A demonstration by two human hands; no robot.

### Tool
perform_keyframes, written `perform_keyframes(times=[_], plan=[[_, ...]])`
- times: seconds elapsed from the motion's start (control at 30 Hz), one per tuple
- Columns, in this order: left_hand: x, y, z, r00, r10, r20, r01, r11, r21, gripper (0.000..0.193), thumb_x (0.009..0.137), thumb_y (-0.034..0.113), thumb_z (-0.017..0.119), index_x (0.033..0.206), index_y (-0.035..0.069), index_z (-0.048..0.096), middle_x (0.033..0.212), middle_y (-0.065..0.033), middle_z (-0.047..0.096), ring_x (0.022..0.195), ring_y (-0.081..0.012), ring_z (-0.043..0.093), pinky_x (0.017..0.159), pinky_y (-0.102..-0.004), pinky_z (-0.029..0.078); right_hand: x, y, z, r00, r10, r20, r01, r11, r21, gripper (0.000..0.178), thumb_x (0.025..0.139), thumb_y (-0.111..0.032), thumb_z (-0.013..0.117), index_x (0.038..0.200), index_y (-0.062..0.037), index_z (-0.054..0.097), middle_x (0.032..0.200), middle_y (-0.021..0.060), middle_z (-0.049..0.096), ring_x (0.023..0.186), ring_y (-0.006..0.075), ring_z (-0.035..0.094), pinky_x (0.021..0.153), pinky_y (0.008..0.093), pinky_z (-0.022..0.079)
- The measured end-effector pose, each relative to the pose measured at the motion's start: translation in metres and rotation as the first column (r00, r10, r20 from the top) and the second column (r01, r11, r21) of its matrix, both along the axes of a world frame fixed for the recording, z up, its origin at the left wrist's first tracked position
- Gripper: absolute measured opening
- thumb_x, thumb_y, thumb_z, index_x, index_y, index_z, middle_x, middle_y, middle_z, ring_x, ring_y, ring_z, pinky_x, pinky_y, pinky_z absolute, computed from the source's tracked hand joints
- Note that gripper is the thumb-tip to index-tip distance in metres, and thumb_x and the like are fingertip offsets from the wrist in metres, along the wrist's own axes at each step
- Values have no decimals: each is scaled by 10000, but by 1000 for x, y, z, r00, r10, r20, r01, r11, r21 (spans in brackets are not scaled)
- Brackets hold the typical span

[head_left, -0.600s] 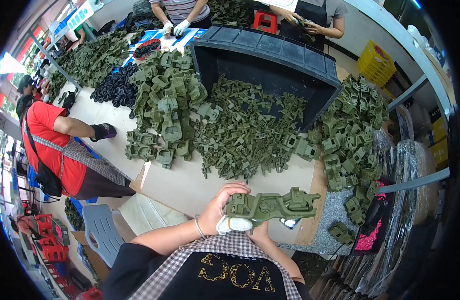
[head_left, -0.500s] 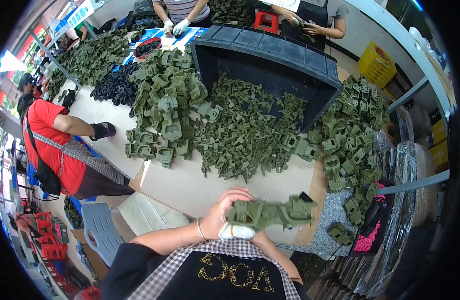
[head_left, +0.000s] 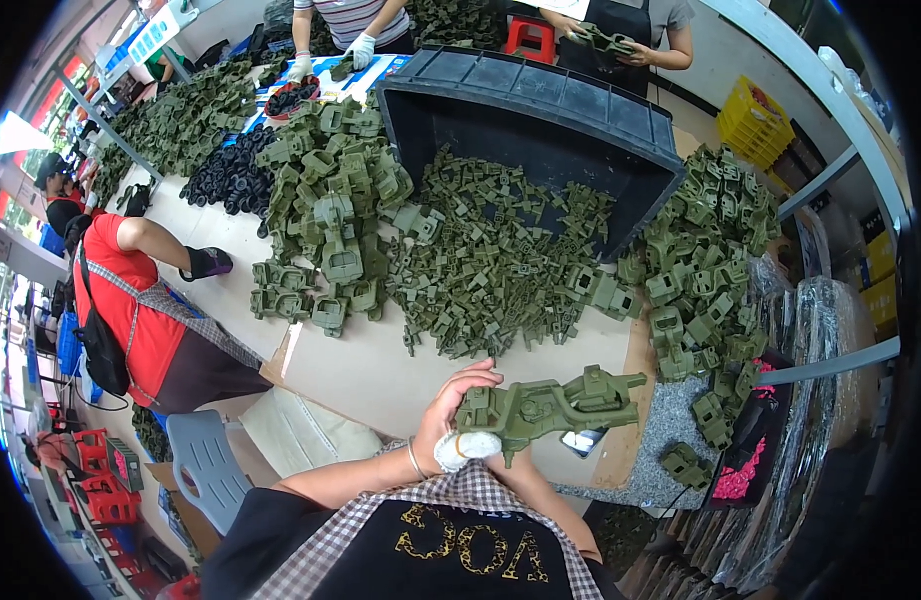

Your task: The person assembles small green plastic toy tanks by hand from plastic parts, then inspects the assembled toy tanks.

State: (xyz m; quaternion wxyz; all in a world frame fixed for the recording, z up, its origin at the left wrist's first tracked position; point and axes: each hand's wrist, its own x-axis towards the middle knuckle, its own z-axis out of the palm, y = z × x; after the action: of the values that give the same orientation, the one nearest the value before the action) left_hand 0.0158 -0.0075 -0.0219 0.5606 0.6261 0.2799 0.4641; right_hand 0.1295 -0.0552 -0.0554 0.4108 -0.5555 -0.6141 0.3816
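My left hand (head_left: 443, 417), its thumb in a white covering, is closed on the left end of an olive-green plastic toy vehicle body (head_left: 551, 408). The body lies lengthwise across my front, above the table, its moulded frame and cut-outs facing up. My right forearm (head_left: 536, 492) runs up underneath it, but the right hand is hidden behind the body and its fingers do not show. Beyond my hands spreads a heap of small green plastic parts (head_left: 481, 285), spilling from a tipped black crate (head_left: 531, 110).
Larger green bodies pile up at the left (head_left: 336, 220) and right (head_left: 696, 290). A phone-like object (head_left: 583, 440) lies on the table (head_left: 361, 365). Black rings (head_left: 231, 175) sit farther left. Co-workers stand around the table; a grey chair (head_left: 209, 465) is at my left.
The toy vehicle body has turned, its right end rising and its moulded face showing more. The phone-like object shows more below it. Across the table, a co-worker's gloved hands have moved apart.
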Motion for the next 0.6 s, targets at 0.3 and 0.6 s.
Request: perform_keyframes(times=[0.3,0.6], plan=[[-27,13,-39,950,-149,-276,172,983,62,629,653,194,693,1183,59,383,1194,-129,429,1183,-281,335,996,-382,255,24,9,-5,992,90,83,-82,991,-102,341,723,-140,584,1048,-52,535,992,145,575,938,271,551,787,358,441],[-64,34,-55,925,-158,347,369,594,-715,476,813,294,537,1189,52,374,1031,-147,537,850,-223,575,774,-333,462,16,-7,-18,967,235,98,-193,926,-325,443,737,-263,602,1105,-56,467,999,182,539,858,315,554,753,381,449]])
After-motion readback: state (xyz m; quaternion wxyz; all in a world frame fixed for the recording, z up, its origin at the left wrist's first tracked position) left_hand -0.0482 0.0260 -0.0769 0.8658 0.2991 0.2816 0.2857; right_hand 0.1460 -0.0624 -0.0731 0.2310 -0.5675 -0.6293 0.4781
